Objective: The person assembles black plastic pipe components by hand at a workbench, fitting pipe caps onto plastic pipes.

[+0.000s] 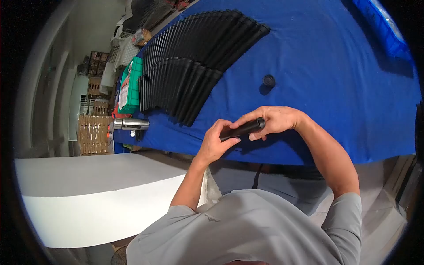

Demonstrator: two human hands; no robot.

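Observation:
A short black tube [243, 129] is held just above the front edge of the blue cloth, its open end tilted up to the right. My left hand [213, 142] is closed around its left part, thumb below and fingers above. Near the open end, my right hand [274, 120] is closed on the tube, with its fingers reaching along the top; part of the tube is hidden behind them. Beyond my right hand, a small round black cap-like piece [268, 80] stands on the cloth. Many similar black tubes [176, 81] lie side by side in two rows at the upper left.
Blue cloth [327, 101] covers the table. A green crate [131, 86] and a shiny metal cylinder [131, 124] sit at its left side. A blue bin [384, 28] is at the far right corner. A white surface [110, 207] stands to my left.

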